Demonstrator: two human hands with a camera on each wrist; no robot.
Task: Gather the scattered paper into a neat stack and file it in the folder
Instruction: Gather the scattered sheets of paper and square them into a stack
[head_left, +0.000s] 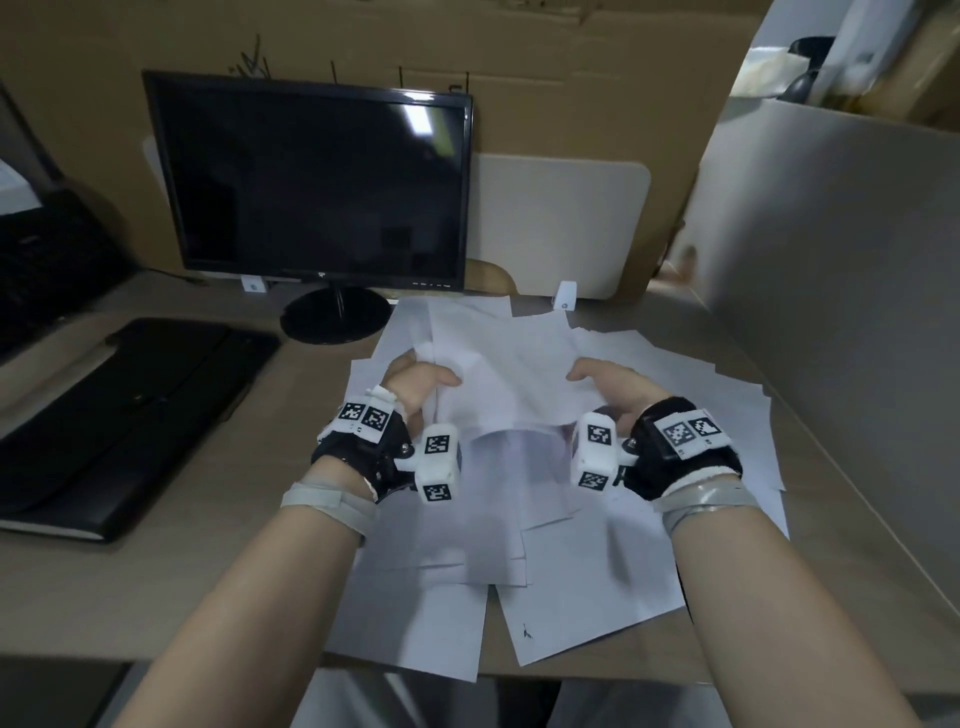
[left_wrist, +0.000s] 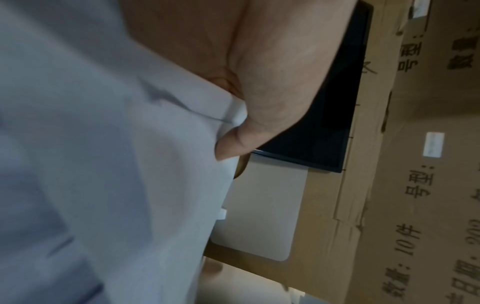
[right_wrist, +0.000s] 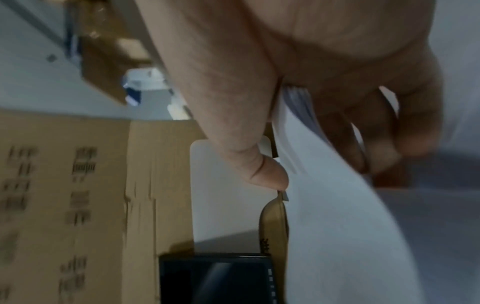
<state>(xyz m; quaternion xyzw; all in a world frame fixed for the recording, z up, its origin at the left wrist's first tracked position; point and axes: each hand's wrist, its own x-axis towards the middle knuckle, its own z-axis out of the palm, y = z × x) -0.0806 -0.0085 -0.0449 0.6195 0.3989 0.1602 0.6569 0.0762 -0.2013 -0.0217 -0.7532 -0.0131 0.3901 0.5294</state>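
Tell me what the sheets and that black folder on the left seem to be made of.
The white sheets held in both hands look like thin matte office paper: they bend and crease. The flat black folder looks like faux leather or plastic, with a faint sheen; I cannot tell which.

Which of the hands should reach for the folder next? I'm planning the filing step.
Left hand: the closed black folder lies on its side of the desk, while the right hand can keep the white paper sheets.
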